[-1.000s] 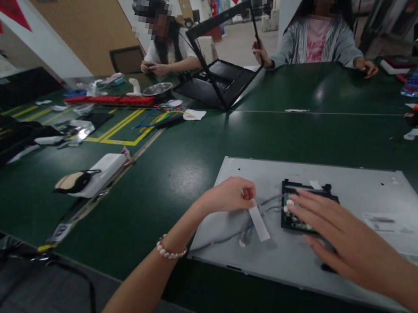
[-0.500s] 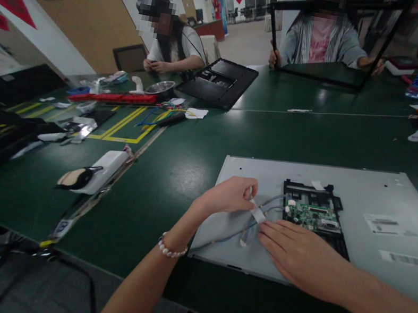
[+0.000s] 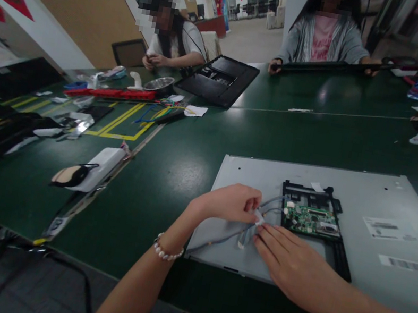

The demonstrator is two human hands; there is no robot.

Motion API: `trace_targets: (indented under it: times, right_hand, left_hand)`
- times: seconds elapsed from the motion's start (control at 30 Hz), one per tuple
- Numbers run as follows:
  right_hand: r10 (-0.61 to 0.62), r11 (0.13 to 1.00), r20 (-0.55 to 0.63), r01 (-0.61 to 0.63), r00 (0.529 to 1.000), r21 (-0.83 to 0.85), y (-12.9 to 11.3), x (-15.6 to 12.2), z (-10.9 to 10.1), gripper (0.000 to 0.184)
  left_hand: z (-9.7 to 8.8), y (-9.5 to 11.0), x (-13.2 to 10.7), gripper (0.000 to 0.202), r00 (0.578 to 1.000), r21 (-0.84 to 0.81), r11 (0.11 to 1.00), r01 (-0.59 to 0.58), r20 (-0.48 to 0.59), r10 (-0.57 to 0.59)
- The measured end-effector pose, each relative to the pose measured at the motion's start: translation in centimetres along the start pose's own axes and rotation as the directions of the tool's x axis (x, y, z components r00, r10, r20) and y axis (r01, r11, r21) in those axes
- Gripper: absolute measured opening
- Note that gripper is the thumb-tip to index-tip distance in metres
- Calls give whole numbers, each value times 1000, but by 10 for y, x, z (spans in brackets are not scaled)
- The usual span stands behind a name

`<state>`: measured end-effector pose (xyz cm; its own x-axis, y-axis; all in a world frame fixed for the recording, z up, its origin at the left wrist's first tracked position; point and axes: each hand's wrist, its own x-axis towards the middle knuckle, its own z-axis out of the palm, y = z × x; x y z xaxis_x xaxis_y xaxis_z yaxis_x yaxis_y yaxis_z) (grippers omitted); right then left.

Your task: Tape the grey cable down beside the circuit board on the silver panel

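Note:
A grey metal panel (image 3: 368, 192) lies flat on the green table (image 3: 192, 159) in front of me. A green circuit board (image 3: 311, 219) sits in a black frame on it, with grey wires (image 3: 238, 232) running off to the left. My left hand (image 3: 231, 202) pinches one end of a white tape strip (image 3: 259, 218) over the wires. My right hand (image 3: 289, 262) lies flat, fingers stretched out, with its fingertips on the tape and wires.
A white box with a tan and black object (image 3: 86, 174) lies to the left. Further off are yellow floor-style markings (image 3: 125, 128), a red bar (image 3: 110, 93), a steel bowl (image 3: 159, 83) and a black open case (image 3: 218, 80). Two people sit across the table; one holds a black frame (image 3: 330, 65) flat.
My right hand left the circuit board and came down onto the tape by the wires. The tape now lies lower, against the wires. The person opposite lowered the black frame to the table.

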<state>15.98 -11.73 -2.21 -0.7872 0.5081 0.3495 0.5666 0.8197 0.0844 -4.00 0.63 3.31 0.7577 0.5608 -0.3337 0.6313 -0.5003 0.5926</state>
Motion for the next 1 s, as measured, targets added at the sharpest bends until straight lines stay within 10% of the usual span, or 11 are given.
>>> trace_targets:
  times: [1.0]
  right_hand:
    - [-13,999,-113,9,994,-35,-2,-1,-4,32]
  left_hand:
    - [2,1,2,9,996,-110,991,70,-42,-75]
